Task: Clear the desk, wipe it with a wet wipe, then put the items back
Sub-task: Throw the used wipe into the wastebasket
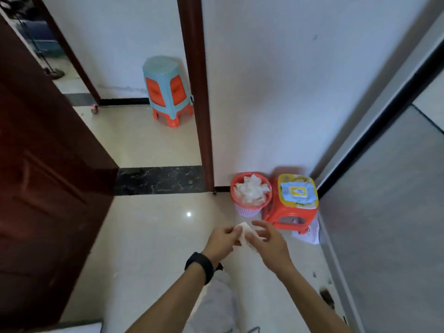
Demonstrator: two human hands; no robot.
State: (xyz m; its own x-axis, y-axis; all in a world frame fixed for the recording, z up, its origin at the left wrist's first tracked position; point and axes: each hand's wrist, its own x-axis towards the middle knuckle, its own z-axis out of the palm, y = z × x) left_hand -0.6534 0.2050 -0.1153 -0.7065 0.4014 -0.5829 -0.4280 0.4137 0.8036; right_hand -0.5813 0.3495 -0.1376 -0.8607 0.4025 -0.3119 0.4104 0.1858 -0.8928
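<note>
Both hands, left [222,239] and right [269,241], pinch a blurred white wipe [243,230], seemingly; beyond, bin [249,207] beside stool [292,212].

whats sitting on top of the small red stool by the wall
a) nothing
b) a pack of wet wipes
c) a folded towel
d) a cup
b: a blue and yellow pack of wet wipes lies flat on the red stool, right beside the red bin full of used wipes.
</note>
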